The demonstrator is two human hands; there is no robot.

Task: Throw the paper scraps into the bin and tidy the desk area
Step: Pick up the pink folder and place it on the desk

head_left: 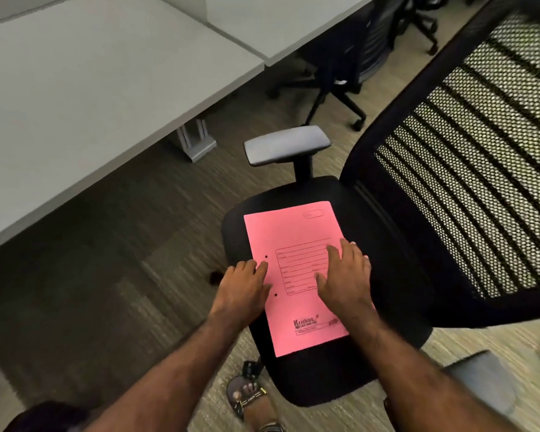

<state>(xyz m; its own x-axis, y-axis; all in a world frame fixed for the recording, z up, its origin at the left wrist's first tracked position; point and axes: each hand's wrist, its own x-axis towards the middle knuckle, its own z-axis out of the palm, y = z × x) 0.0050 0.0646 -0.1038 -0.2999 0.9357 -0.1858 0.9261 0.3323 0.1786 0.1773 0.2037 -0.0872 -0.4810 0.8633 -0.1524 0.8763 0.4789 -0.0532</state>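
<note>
Both hands lie flat, palms down, on a pink file folder (296,275) resting on the seat of a black office chair (396,244). The left hand (242,289) presses on the folder's left edge beside two punched holes, fingers spread and loosely extended. The right hand (345,275) covers the printed label box nearer the right edge, fingers splayed. Neither hand is closed around the folder; they rest on top of it, so whether any finger has hooked under an edge cannot be told.

The folder lies nearly square on the seat cushion, with the mesh backrest rising to the right and a grey armrest (286,145) beyond it. A pale grey desk (91,82) stretches across the upper left, well apart from the chair. A sandalled foot (250,397) stands on the carpet below the seat.

No paper scraps and no bin are visible here. This looks like the tidying part of the task: dealing with a folder sitting on the chair. The next move likely calls for curling the fingers under the folder's edges, lifting it level, and carrying it across to the desk.
</note>
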